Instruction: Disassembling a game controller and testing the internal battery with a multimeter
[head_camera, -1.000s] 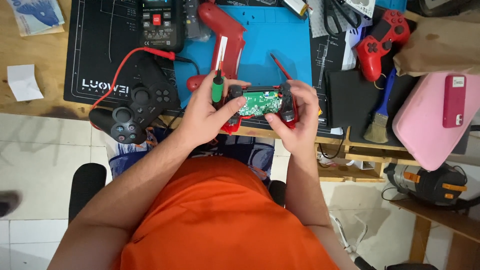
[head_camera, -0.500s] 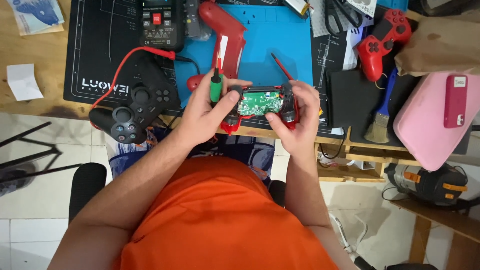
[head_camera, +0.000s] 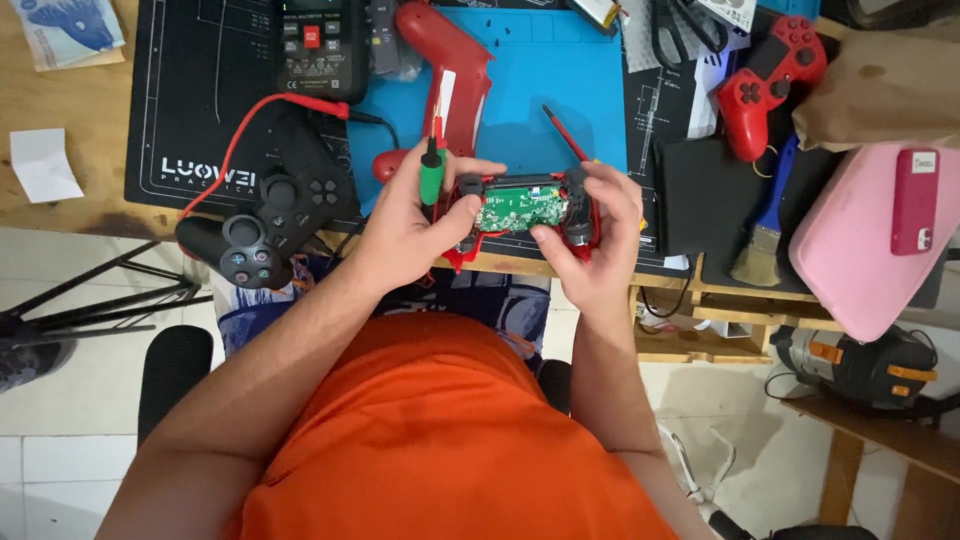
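I hold an opened red game controller with its green circuit board showing, at the near edge of the desk. My left hand grips its left side and also holds a green-handled screwdriver upright. My right hand grips the right side, thumb on the black stick.
A black controller lies to the left on a black mat. A blue mat carries a red tool. A multimeter with red lead, another red controller, a brush and a pink case surround them.
Both hands stay on the red controller with hardly any shift. A dark folding stand has appeared on the floor at the left.
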